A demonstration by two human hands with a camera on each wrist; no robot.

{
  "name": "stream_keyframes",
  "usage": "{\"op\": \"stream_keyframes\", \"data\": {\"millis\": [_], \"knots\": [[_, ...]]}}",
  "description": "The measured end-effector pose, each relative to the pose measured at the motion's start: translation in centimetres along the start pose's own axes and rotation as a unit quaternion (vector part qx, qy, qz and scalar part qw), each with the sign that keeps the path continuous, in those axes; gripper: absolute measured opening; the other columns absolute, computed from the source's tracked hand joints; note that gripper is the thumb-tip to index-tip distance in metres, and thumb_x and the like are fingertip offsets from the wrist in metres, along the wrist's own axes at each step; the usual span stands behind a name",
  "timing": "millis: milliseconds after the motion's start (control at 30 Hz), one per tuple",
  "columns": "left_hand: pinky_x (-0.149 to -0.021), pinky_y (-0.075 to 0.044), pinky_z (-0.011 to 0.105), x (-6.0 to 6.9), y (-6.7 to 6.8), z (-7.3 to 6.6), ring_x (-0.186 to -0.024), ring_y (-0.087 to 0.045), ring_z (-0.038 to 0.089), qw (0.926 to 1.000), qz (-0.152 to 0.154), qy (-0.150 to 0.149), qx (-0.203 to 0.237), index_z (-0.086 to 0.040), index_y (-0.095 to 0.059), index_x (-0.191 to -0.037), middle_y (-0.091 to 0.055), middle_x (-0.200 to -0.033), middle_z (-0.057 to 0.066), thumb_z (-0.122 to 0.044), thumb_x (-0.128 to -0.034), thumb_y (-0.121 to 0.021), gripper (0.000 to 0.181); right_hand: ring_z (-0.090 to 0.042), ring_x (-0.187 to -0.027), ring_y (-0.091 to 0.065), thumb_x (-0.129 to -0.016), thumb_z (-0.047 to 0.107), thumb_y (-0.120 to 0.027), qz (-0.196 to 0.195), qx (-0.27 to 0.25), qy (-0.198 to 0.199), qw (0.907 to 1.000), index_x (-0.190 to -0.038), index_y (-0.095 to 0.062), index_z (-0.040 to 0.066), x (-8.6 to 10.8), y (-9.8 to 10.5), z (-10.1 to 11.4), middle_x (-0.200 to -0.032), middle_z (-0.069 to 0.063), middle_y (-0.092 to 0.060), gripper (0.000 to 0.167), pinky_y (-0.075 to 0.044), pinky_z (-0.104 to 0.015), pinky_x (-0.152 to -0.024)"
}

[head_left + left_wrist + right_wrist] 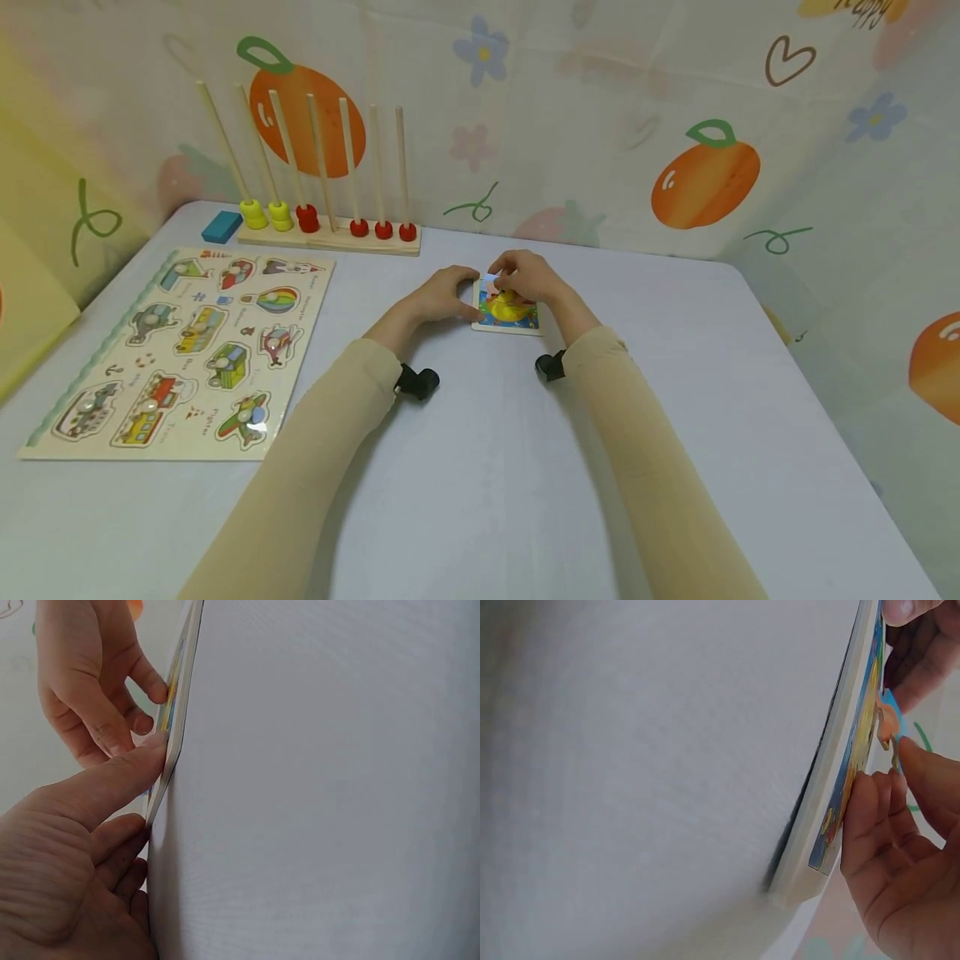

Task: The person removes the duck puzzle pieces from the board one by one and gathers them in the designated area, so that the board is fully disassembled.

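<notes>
A small duck picture puzzle (510,312) with a pale frame lies flat on the white table, in front of the person. At its left side the left hand (441,296) grips the frame, with the thumb on the upper face and the other fingers along the edge. Above the picture, the right hand (527,277) pinches a thin puzzle piece (888,724), coloured orange and blue, between thumb and fingers. In the right wrist view this piece stands tilted up from the picture; whether its lower edge touches the puzzle I cannot tell. Part of the picture's top is hidden by the right hand.
On the left lies a large knobbed vehicle puzzle board (187,350). Behind it stands a wooden bead counting rack (322,239) with upright rods and red and yellow beads. A blue block (222,227) is beside the rack. Fruit-patterned cloth (570,125) hangs behind the table.
</notes>
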State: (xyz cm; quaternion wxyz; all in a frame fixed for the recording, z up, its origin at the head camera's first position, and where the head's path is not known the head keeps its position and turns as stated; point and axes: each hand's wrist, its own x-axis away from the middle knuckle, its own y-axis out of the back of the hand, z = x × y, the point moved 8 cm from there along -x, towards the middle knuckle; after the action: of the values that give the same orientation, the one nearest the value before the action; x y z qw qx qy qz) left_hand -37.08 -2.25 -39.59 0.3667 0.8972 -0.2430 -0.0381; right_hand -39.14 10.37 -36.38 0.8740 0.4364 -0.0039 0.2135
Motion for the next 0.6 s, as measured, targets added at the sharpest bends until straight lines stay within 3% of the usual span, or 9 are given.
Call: {"op": "stream_keyframes", "data": {"millis": [233, 433, 600], "knots": [[-0.127, -0.02, 0.049, 0.01, 0.13, -0.23, -0.151, -0.026, 0.034, 1.0, -0.001, -0.004, 0.003, 0.001, -0.04, -0.147, -0.037, -0.157, 0.018, -0.023, -0.0813, -0.076, 0.079, -0.018, -0.091, -0.049, -0.096, 0.016, -0.061, -0.014, -0.001, 0.015, 0.9998, -0.116, -0.065, 0.007, -0.11, 0.33, -0.04, -0.096, -0.003, -0.051, 0.023, -0.041, -0.024, -0.077], [-0.127, -0.02, 0.049, 0.09, 0.13, -0.3, -0.151, -0.027, 0.034, 1.0, 0.002, -0.002, 0.002, 0.001, -0.04, -0.147, -0.038, -0.157, 0.018, -0.023, -0.0815, -0.075, 0.078, -0.019, -0.086, -0.058, -0.096, 0.016, -0.062, -0.008, -0.056, 0.011, 0.9983, -0.109, -0.064, 0.005, 0.04, 0.31, -0.29, -0.096, -0.005, -0.055, 0.017, -0.053, -0.022, -0.073], [-0.127, -0.019, 0.049, 0.21, 0.11, -0.31, -0.151, -0.026, 0.034, 1.0, 0.002, 0.001, 0.003, 0.001, -0.04, -0.147, -0.037, -0.157, 0.018, -0.023, -0.0814, -0.075, 0.078, -0.019, -0.087, -0.06, -0.097, 0.015, -0.061, 0.006, -0.083, 0.003, 0.9965, -0.109, -0.062, 0.004, 0.14, 0.25, -0.56, -0.097, -0.006, -0.057, 0.016, -0.055, -0.023, -0.072]]}}
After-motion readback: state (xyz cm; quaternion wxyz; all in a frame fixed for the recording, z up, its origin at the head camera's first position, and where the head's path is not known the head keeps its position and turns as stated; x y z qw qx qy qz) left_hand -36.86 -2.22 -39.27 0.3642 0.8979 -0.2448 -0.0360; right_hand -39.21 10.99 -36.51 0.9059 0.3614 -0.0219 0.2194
